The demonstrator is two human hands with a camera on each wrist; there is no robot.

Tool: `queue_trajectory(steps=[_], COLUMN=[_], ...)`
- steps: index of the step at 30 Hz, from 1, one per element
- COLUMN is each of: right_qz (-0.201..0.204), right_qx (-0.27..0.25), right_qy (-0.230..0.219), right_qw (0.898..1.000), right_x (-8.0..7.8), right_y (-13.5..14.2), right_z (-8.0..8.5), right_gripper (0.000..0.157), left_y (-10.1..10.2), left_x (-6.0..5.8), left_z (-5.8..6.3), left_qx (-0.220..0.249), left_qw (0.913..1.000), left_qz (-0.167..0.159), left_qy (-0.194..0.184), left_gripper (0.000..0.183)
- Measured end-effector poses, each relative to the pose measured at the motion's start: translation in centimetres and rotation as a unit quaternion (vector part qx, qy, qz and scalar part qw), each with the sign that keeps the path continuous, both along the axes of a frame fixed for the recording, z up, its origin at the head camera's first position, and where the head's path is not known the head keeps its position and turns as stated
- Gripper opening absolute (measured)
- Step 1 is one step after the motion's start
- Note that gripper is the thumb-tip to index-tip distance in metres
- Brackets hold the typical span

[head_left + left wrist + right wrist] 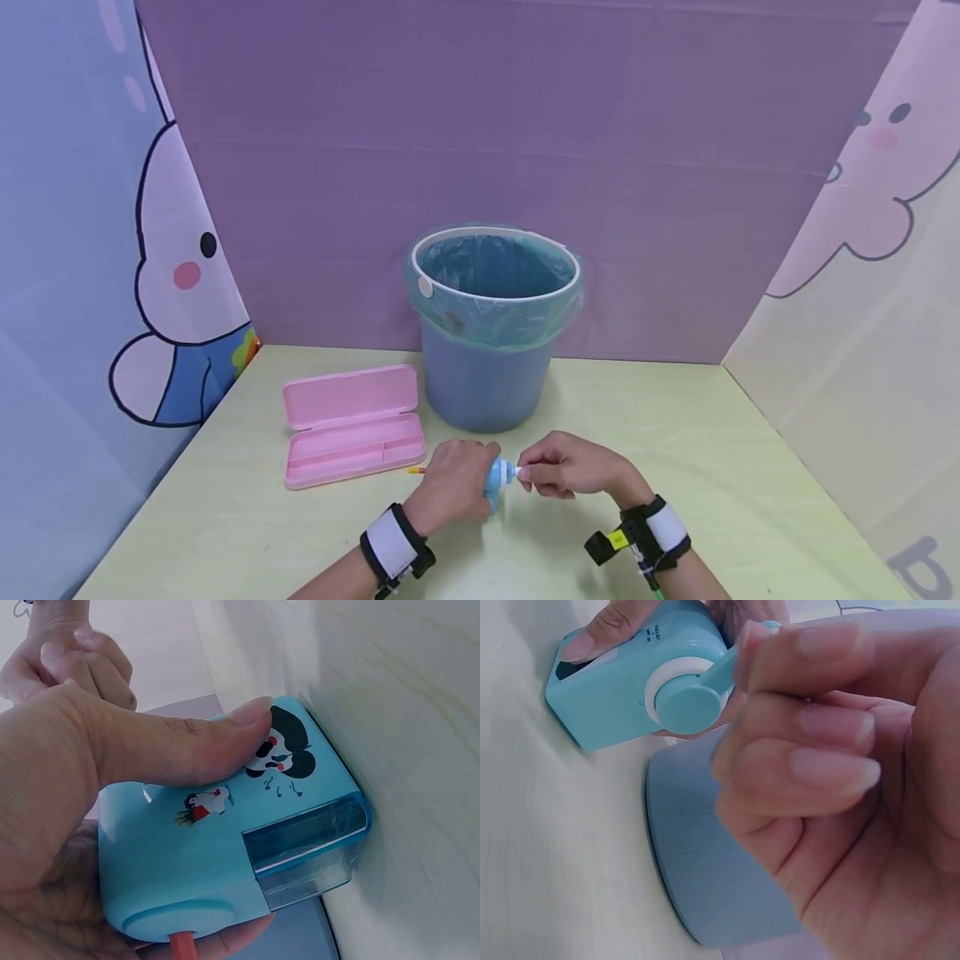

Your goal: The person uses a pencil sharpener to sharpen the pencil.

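Observation:
A light blue crank pencil sharpener [492,482] with cartoon prints and a clear shavings drawer [311,847] is held in my left hand [453,478], thumb across its printed face. An orange-red pencil [183,946] sticks out of the side opposite the crank; its yellow and red end shows left of the hand in the head view. With curled fingers, my right hand [576,465] pinches the end of the blue crank handle [694,705]. The inserted pencil tip is hidden inside the sharpener.
Behind the hands stands a blue bin [483,379] with a green liner bag. An open pink pencil case [341,471] lies to its left on the pale table [697,467]. Printed cloth walls border both sides, with a purple cloth [480,108] at the back.

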State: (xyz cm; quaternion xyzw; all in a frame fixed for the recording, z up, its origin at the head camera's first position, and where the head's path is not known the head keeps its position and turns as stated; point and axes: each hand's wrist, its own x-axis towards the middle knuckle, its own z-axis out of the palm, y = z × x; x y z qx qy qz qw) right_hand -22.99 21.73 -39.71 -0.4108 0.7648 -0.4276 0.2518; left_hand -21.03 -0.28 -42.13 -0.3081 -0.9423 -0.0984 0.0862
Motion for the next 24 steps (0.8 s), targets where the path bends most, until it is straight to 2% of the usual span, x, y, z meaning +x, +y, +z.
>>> queue_trajectory(steps=[4, 10, 18, 24], right_qz=[-0.010, -0.030, -0.101, -0.149], right_qx=[-0.007, -0.014, -0.012, -0.010], right_qy=[0.002, 0.007, 0.033, 0.078], right_qw=[1.000, 0.999, 0.994, 0.986], right_x=[-0.12, -0.32, -0.56, -0.69], right_y=[0.06, 0.16, -0.02, -0.40], right_z=[-0.05, -0.28, -0.68, -0.93], right_gripper=[0.027, 0.025, 0.025, 0.023], left_y=[0.00, 0.04, 0.04, -0.01], left_x=[0.03, -0.01, -0.03, -0.11], left_z=[0.02, 0.05, -0.08, -0.20], left_qx=[-0.001, -0.001, -0.004, -0.001], left_qw=[1.0000, 0.9999, 0.9999, 1.0000], left_qz=[-0.001, 0.001, 0.002, -0.002], left_qy=[0.005, -0.012, -0.014, 0.009], left_gripper=[0.039, 0.040, 0.041, 0.043])
